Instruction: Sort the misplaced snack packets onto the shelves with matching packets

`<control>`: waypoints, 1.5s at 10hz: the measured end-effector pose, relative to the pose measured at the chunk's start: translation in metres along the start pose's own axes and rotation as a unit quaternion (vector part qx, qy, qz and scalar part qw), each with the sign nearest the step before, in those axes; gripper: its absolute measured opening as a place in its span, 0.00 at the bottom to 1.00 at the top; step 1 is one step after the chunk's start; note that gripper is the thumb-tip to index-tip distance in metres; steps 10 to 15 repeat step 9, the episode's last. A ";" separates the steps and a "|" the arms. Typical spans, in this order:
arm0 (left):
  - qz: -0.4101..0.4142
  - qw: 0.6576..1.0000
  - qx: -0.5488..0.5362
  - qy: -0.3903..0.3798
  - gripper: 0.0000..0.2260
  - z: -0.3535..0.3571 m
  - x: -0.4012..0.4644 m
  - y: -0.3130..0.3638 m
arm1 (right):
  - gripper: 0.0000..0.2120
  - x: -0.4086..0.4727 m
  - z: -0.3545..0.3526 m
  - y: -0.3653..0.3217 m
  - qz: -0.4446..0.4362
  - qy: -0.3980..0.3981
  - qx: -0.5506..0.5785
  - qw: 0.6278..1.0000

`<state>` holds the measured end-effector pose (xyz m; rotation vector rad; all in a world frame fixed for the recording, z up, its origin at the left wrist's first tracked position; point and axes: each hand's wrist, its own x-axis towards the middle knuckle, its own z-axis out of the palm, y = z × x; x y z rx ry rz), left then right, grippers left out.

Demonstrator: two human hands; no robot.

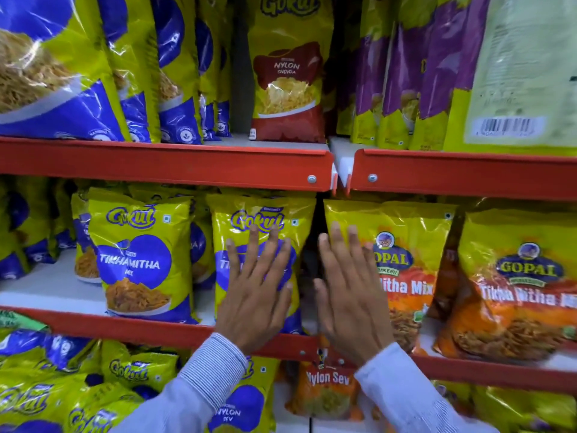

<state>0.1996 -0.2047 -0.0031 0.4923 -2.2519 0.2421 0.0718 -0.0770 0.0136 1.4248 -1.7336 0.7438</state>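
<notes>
My left hand (256, 292) lies flat, fingers spread, against a yellow and blue Gokul Tikha Mitha packet (249, 217) on the middle shelf. My right hand (349, 295) is open too, its fingers resting on the left edge of a yellow and orange Gopal Tikha Mitha Mix packet (406, 226). Neither hand grips anything. A dark gap separates the two packets. On the upper shelf one red and yellow Gokul Nylon Chevda packet (288, 79) stands alone between blue packets (175, 67) and purple packets (402, 73).
Red shelf edges (168, 164) run across the view. Another Gokul Tikha Mitha packet (140, 257) stands left, another Gopal packet (524, 282) right. The lower shelf holds Gokul packets (131, 370) and an orange Nylon Sev packet (324, 389). A packet's back with barcode (515, 89) fills the upper right.
</notes>
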 end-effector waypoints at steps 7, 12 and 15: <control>0.045 0.994 0.066 -0.068 0.33 0.035 0.049 0.127 | 0.31 -0.054 -0.057 0.155 0.170 -0.049 -0.096 0.980; 0.053 0.998 0.024 -0.025 0.31 0.028 0.053 0.156 | 0.30 -0.063 -0.069 0.175 0.162 -0.048 -0.086 0.982; 0.053 0.998 0.024 -0.025 0.31 0.028 0.053 0.156 | 0.30 -0.063 -0.069 0.175 0.162 -0.048 -0.086 0.982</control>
